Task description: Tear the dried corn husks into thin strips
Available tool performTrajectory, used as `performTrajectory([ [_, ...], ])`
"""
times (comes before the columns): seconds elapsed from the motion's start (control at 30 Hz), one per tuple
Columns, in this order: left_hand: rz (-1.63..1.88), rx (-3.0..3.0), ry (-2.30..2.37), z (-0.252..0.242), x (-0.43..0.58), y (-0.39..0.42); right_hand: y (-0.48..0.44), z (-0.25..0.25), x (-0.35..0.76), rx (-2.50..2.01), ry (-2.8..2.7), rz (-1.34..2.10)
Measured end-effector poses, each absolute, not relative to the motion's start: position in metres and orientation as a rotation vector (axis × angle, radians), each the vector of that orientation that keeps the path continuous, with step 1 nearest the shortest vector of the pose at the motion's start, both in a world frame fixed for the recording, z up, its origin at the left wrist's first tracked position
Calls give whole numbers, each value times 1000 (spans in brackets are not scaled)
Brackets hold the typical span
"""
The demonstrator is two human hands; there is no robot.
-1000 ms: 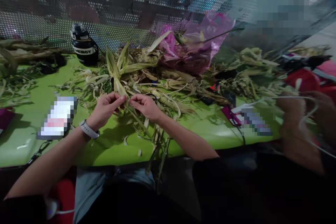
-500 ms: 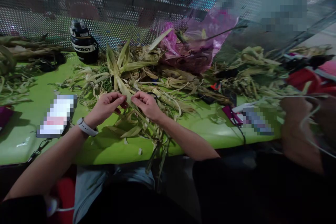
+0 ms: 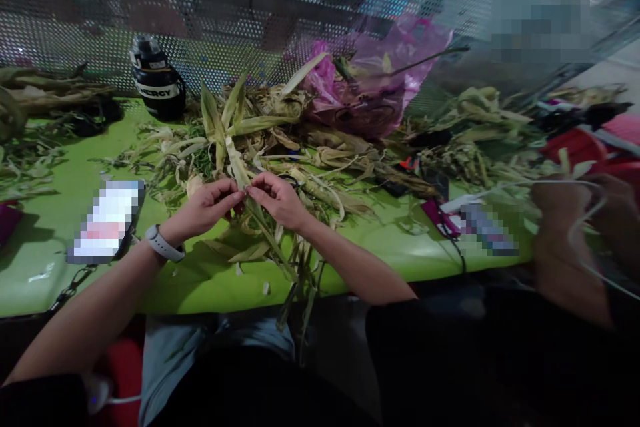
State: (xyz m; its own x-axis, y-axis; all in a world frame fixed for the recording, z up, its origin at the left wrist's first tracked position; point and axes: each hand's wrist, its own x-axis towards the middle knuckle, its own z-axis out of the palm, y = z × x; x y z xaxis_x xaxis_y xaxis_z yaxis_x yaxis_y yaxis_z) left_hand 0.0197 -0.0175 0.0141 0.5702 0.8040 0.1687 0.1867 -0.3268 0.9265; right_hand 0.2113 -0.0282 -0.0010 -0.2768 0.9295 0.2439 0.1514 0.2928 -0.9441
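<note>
Fingertips of my left hand (image 3: 213, 205) and my right hand (image 3: 279, 201) meet close together, both pinching a pale green corn husk (image 3: 235, 159). The husk strip rises from the pinch and fans out into several pointed leaves at its top, above the pile. A grey-white band circles my left wrist. Around and beneath my hands lies a heap of dried husks (image 3: 320, 190) and shredded strips. Some long strips hang over the table's front edge below my right hand. My fingers partly hide the held piece.
On the green table (image 3: 190, 293) lie a phone (image 3: 107, 223) at left and another phone (image 3: 487, 230) at right. Behind the husks stand a black bottle (image 3: 160, 90) and a pink plastic bag (image 3: 370, 93), against a perforated screen. Another person's arm (image 3: 563, 240) rests at right.
My left hand has shifted slightly right, bringing both hands' fingertips closer together on the husk. The strip's pale lower part sits a little farther right. My right hand has barely moved.
</note>
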Motion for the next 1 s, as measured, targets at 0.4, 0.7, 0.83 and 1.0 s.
performTrajectory([
  [0.4,693,1680,754,17,20,-20,-33,-4,205,-907,-1243,1452],
  [0.7,674,1648,748,15,19,-18,-30,-5,209,-907,-1283,1393],
  [0.83,709,1601,769,12,18,-17,-28,-1,211,-940,-1368,1339],
  [1.0,772,1547,783,10,17,-15,-26,5,213,-970,-1456,1326],
])
